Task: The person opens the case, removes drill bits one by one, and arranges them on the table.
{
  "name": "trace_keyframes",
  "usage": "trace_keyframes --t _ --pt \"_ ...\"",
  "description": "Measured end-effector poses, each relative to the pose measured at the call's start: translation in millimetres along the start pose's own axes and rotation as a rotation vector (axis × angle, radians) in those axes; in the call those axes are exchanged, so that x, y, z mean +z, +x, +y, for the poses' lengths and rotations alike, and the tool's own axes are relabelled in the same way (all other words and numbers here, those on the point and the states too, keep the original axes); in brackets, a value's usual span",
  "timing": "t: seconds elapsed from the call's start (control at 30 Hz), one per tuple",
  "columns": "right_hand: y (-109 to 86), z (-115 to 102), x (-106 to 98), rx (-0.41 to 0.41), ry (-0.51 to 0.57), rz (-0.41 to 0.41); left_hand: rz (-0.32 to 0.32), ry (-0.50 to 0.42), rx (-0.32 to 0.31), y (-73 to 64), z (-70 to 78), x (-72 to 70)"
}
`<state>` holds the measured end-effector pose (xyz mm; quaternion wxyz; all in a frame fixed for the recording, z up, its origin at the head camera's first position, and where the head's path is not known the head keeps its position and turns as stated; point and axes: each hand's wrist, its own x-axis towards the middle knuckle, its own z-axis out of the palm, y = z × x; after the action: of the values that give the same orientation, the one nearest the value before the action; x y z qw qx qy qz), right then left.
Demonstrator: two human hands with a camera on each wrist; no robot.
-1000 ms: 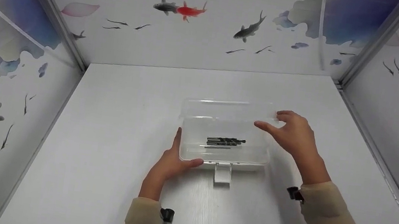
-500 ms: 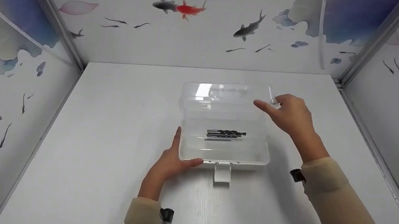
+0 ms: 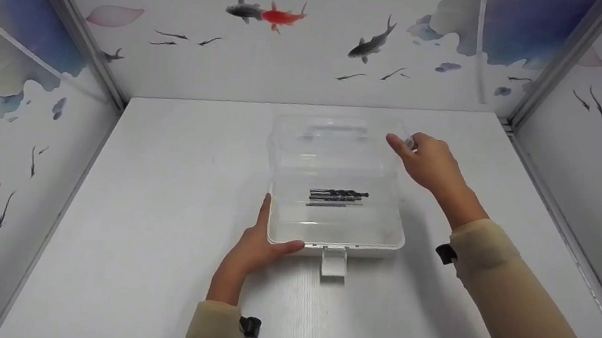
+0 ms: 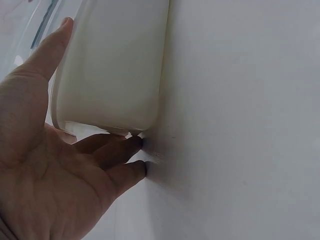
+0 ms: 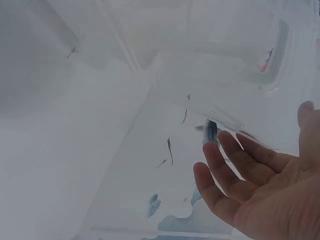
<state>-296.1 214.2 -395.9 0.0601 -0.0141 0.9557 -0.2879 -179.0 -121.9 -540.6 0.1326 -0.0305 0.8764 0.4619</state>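
A clear plastic box (image 3: 339, 228) with a white latch (image 3: 334, 262) hanging at its front stands on the table. Inside lie several dark drill bits (image 3: 338, 195), side by side. The box's lid (image 3: 293, 139) is swung up and back, and a handle shows through it. At the front left corner, my left hand (image 3: 254, 249) holds the box, thumb on the front rim and a finger along the left side; the left wrist view shows more fingers low by the box wall (image 4: 110, 65). My right hand (image 3: 431, 159) pinches the lid's right edge between thumb and fingers.
White table (image 3: 170, 204) surrounds the box. Panels printed with fish and petals (image 3: 291, 64) enclose it at the back and both sides, with grey metal posts at the corners. Each sleeve cuff carries a small black device (image 3: 250, 326).
The lid has swung farther up and back, with my right hand moving away from me along with it. The drill bits appear farther back in the box. My left hand stays put.
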Motion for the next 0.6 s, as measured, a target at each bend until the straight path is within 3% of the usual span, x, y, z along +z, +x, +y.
trace_keyframes --t 0.27,0.6 --pt "11.3 10.2 2.8 -0.075 0.101 0.019 -0.005 0.022 -0.041 -0.8 2.4 1.1" --pt "25.3 7.9 -1.6 -0.082 0.074 -0.038 -0.004 0.019 -0.051 -3.0 5.2 0.3"
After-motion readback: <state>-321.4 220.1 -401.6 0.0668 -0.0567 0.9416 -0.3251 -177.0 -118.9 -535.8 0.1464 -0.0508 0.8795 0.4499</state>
